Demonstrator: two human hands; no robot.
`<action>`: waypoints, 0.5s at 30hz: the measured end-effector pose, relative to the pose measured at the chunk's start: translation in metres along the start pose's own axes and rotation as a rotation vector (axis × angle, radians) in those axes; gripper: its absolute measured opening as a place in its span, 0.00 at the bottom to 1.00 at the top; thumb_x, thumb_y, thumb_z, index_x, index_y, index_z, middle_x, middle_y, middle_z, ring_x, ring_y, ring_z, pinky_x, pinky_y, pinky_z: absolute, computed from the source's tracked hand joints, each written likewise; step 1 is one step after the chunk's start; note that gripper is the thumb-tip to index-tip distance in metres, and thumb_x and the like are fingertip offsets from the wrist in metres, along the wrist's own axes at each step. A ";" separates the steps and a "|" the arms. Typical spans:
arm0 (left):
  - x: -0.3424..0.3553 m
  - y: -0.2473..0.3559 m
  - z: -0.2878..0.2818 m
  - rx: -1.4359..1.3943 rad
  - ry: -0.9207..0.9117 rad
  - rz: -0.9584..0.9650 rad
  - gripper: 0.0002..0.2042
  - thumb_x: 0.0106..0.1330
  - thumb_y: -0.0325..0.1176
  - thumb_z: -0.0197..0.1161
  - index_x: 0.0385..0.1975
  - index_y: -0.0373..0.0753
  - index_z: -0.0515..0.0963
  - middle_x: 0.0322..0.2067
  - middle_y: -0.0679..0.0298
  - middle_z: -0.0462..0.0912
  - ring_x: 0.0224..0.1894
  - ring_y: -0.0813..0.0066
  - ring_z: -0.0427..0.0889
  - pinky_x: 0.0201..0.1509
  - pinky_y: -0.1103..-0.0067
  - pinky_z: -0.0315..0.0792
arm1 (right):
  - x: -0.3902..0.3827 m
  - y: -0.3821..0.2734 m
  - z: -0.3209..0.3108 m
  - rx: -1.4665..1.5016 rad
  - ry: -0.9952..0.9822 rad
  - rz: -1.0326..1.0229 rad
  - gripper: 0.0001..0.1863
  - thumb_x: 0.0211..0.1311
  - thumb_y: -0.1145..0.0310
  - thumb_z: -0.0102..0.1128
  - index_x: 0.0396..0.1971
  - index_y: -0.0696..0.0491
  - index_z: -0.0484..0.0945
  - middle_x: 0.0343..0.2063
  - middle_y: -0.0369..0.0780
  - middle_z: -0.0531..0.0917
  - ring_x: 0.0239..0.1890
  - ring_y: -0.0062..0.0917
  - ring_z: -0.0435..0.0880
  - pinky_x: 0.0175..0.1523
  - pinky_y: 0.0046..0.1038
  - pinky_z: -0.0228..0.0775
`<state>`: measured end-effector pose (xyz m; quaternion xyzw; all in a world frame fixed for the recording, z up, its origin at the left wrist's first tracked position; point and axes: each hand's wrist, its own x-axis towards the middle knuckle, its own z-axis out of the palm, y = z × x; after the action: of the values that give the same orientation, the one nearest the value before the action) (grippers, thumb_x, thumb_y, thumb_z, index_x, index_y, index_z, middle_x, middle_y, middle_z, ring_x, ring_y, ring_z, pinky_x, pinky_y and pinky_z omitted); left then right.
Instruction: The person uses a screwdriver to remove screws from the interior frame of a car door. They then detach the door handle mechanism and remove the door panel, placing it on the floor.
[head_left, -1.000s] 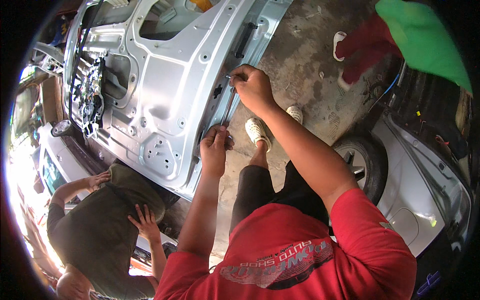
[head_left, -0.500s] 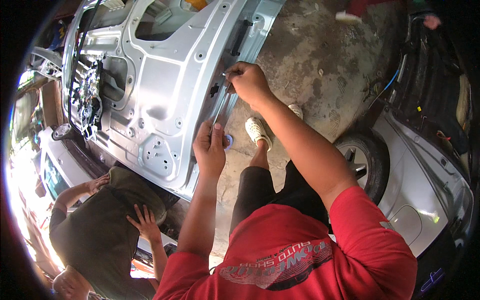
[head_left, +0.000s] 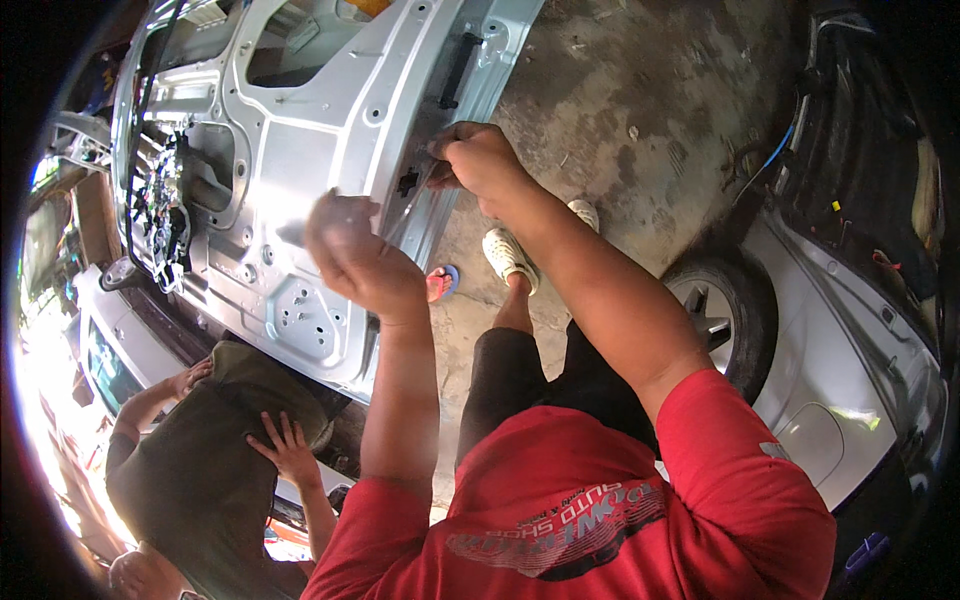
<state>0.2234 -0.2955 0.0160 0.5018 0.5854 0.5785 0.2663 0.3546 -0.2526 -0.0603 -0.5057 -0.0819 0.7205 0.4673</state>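
A large silver car door panel [head_left: 300, 175] with many holes stands on the left. Over its right edge, my right hand [head_left: 485, 165] is closed in a pinch. A thin metal rod [head_left: 402, 222] seems to run from its fingers down toward my left hand, though the rod is faint and smeared. My left hand [head_left: 365, 255] is lifted before the panel's lower right part, fingers curled and blurred by motion; whether anything is in it is not visible. A black clip [head_left: 408, 183] sits on the panel's edge between the hands.
A person in a dark shirt [head_left: 205, 455] bends at lower left, one hand [head_left: 290, 450] spread. A sandalled foot [head_left: 440, 284] shows beyond the panel's edge. On the right are a wheel [head_left: 745, 330] and a white car body [head_left: 830, 370]. Stained concrete floor [head_left: 640, 130] lies ahead.
My left hand has moved left and up, away from the panel's edge and onto its face. My right hand has shifted slightly left. The view has shifted a little, and a sandalled foot shows more.
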 end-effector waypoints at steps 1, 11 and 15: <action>0.001 0.005 0.007 -0.122 0.012 -0.064 0.21 0.74 0.47 0.50 0.49 0.32 0.74 0.36 0.62 0.78 0.39 0.72 0.78 0.47 0.74 0.71 | 0.000 0.000 -0.003 0.008 0.005 0.002 0.03 0.62 0.75 0.58 0.32 0.58 0.80 0.29 0.42 0.84 0.26 0.30 0.86 0.34 0.32 0.84; 0.039 0.046 0.067 -0.290 -0.108 -0.033 0.24 0.76 0.45 0.40 0.49 0.28 0.74 0.35 0.57 0.78 0.33 0.72 0.75 0.36 0.81 0.72 | 0.001 -0.014 -0.005 0.043 0.005 0.125 0.05 0.63 0.74 0.57 0.33 0.61 0.77 0.27 0.47 0.84 0.23 0.32 0.86 0.32 0.33 0.85; 0.059 0.046 0.087 -0.116 -0.277 0.109 0.23 0.76 0.44 0.44 0.46 0.26 0.76 0.31 0.57 0.78 0.27 0.74 0.77 0.34 0.82 0.72 | 0.000 -0.026 -0.005 0.097 0.017 0.127 0.06 0.64 0.74 0.56 0.35 0.62 0.76 0.27 0.49 0.85 0.25 0.34 0.87 0.31 0.33 0.85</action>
<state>0.2934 -0.2151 0.0583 0.5915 0.4808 0.5501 0.3411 0.3736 -0.2398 -0.0472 -0.4929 -0.0108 0.7476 0.4450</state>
